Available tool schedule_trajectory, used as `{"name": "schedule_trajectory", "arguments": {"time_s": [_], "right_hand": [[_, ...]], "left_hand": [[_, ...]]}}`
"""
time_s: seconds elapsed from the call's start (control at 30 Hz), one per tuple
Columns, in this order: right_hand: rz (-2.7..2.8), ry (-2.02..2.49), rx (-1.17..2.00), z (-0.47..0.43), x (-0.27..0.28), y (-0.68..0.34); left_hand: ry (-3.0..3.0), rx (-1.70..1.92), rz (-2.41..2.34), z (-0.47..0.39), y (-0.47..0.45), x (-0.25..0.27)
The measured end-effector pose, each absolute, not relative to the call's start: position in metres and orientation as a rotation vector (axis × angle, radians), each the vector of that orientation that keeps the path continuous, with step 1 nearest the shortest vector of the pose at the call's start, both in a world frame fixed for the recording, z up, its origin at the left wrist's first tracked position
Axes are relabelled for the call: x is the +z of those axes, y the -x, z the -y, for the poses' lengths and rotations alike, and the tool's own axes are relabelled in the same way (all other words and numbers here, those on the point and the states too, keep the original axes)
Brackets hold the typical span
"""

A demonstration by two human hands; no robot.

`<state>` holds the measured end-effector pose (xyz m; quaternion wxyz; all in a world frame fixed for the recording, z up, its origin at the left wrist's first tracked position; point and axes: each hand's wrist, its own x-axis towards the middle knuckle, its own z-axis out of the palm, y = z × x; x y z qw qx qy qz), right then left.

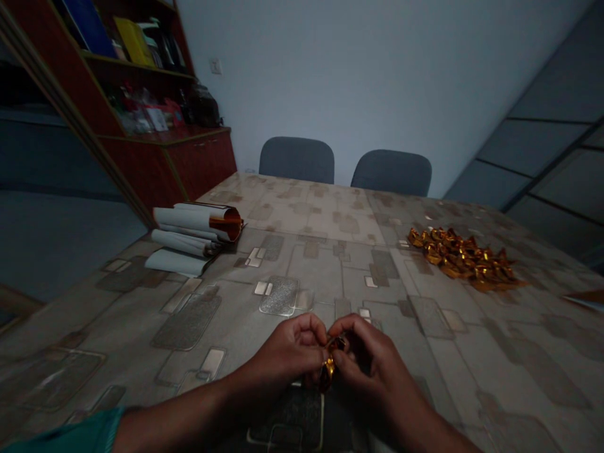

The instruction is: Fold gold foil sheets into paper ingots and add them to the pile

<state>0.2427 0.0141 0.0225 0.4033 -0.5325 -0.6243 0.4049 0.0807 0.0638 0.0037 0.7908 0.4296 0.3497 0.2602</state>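
A small piece of shiny gold foil paper [328, 370], folded into a compact shape, is pinched between my two hands near the table's front. The fingers of my left hand [302, 349] are closed on its left side. On the other side, the thumb and fingers of my right hand [363, 355] grip it, hiding part of it. Over to the right, several folded gold foil pieces [465, 257] lie grouped in rows. To the left rest rolled and curled sheets [191, 236], pale outside and gold inside.
The patterned tablecloth [325, 270] spreads under everything. Two grey chairs [296, 158] stand behind the far edge. A flat sheet [585, 299] lies at the right edge. At the back left is a reddish cabinet [202, 160] with items on its shelves.
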Motion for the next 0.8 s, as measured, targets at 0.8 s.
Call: {"name": "schedule_trajectory", "arguments": {"time_s": [0.8], "right_hand": [[1.016,1.077,1.485,-0.028,0.014,-0.259]], "left_hand": [[-0.944,0.598,-0.588,-0.069,-0.072,-0.002]]}}
